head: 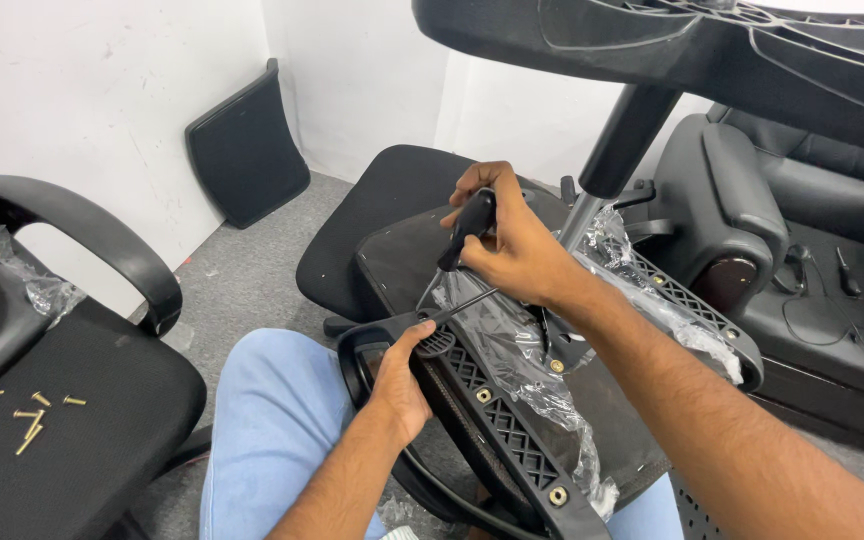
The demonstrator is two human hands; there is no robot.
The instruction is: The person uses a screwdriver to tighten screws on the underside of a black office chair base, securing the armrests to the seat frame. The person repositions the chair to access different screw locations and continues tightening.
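Note:
My right hand [512, 240] grips the black handle of a screwdriver [464, 235], whose shaft slants down to the left onto the black chair frame [507, 425]. My left hand [399, 385] holds the curved end of a black armrest [362, 345] against that frame, thumb close to the screwdriver tip. The upturned chair seat [402, 250] lies across my lap, partly wrapped in crumpled clear plastic [512, 345]. Gold bolts [557, 494] sit along the ribbed frame. A chrome gas cylinder [580, 215] rises from the seat toward the black base [672, 40] overhead.
Another black chair [72, 430] stands at the left with several loose gold screws [30, 410] on its seat. A black panel [245, 150] leans against the white wall. A dark leather armchair [802, 230] is at the right. Grey carpet [242, 270] covers the floor.

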